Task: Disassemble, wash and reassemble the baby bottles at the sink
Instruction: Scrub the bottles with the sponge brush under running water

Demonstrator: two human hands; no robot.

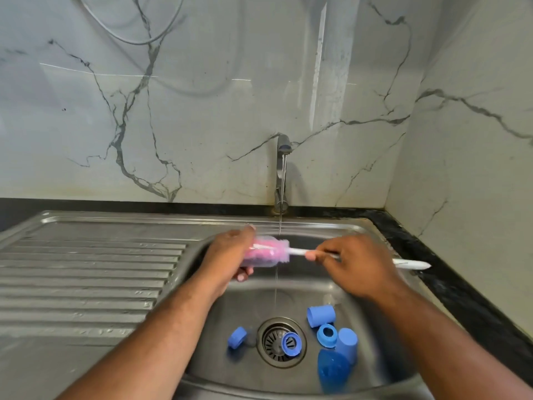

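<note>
Holding: my left hand [230, 255] grips one clear bottle [255, 264], frame centre.
Scrubbing: my right hand [354, 264] pinches one brush [297, 251] by its white handle, pink head inside the bottle.
Sink [305, 284] floor, lower right: six blue parts [321, 315].
Tap [282, 157]: one, running.

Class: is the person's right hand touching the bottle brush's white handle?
Touching. The head view shows the right hand pinching the white handle, with thumb and fingers closed round it and no gap.
</note>
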